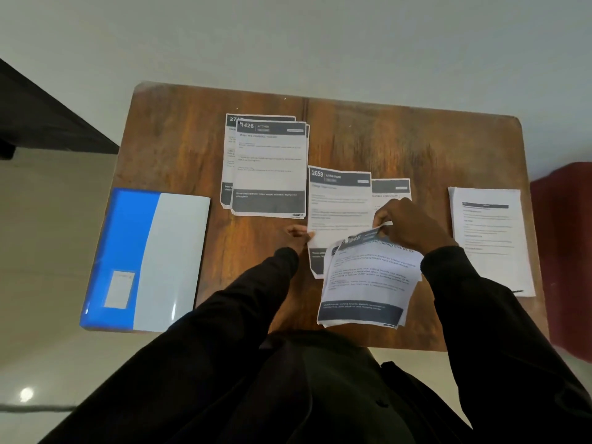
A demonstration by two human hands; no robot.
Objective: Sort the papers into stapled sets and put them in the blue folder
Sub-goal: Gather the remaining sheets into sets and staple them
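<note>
While right hand [405, 229] is pinching the set [368, 277] by its top, left hand [298, 233] grip unclear, it is risking fanning askew.

Left hand [298, 233] mostly behind sleeve; only fingers show at edge of 2659 sheet [339, 203], grip unclear. Right hand [413, 225] fingertips partly hidden by curled top of held sheets [368, 277]; their number reads only "46". Held sheets cover 2659 sheet's lower right. Rear sheet [228, 155] under 1426 sheet [270, 168] shows just "27". Body text everywhere blurred. Folder label [119, 289] illegible. Red object [563, 251] cut by right edge.
</note>
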